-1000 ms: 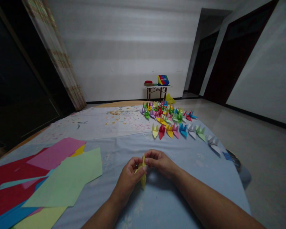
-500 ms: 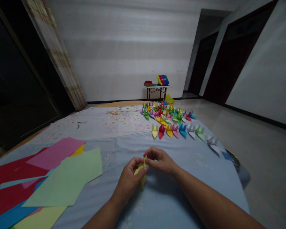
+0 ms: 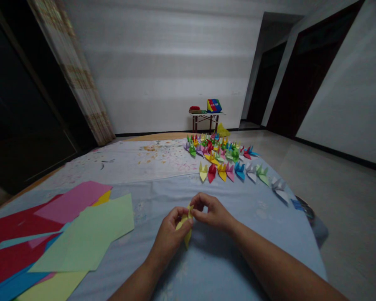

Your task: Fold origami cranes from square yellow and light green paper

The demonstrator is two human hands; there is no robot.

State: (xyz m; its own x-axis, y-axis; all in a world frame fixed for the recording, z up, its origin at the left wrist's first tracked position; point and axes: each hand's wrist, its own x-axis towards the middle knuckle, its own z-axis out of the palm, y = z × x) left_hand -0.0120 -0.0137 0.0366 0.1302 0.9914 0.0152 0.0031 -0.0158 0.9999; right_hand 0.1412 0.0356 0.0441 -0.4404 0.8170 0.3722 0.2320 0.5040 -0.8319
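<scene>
A small folded yellow paper crane (image 3: 188,238) is held just above the table's front middle. My left hand (image 3: 171,230) pinches its body between thumb and fingers, and part of the paper is hidden behind them. With thumb and forefinger, my right hand (image 3: 208,210) grips the narrow upper tip of the same piece. Beyond my hands a row of finished paper cranes (image 3: 212,173) stands in several colours, with a denser group of cranes (image 3: 219,146) behind it.
Loose coloured sheets overlap on the left, a pale green sheet (image 3: 90,234) on top and a pink sheet (image 3: 75,200) behind. The round table's cloth (image 3: 156,192) is light blue. Against the far wall, a small stand (image 3: 207,113) holds a colourful box (image 3: 213,105).
Both hands stay nearly in place on the yellow crane. The right hand's fingers shift very slightly at its tip. Nothing else on the table has moved.
</scene>
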